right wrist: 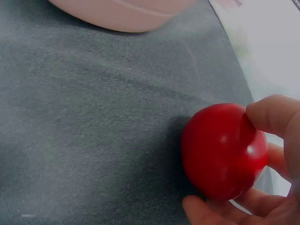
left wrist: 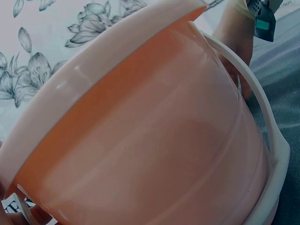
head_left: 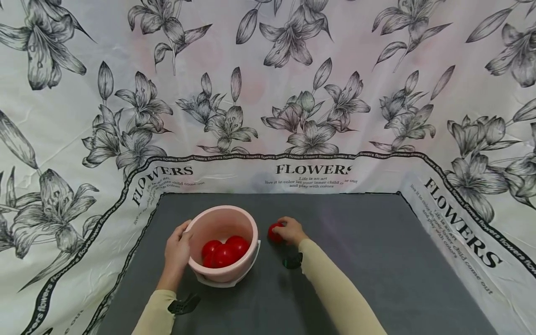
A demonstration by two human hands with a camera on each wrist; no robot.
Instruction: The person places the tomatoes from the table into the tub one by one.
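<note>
A pink bucket (head_left: pixel 224 216) with a white handle (head_left: pixel 251 267) stands left of the middle of the table. My left hand (head_left: pixel 177 249) grips its rim on the left side, the thumb at the rim. In the left wrist view the bucket's wall (left wrist: pixel 154 131) fills most of the picture. Several smooth red tomatoes (head_left: pixel 224 255) lie together inside the bucket. Right of the bucket, my right hand (head_left: pixel 291 230) holds another red tomato (right wrist: pixel 222 150) between thumb and fingers, close over the dark cloth.
Dark grey cloth (head_left: pixel 356 251) covers the table. White sheeting (head_left: pixel 234 177) printed with flowers and lettering borders it at the back and both sides. A dark wrist device (head_left: pixel 184 304) sits on the left wrist, another (head_left: pixel 292 260) on the right.
</note>
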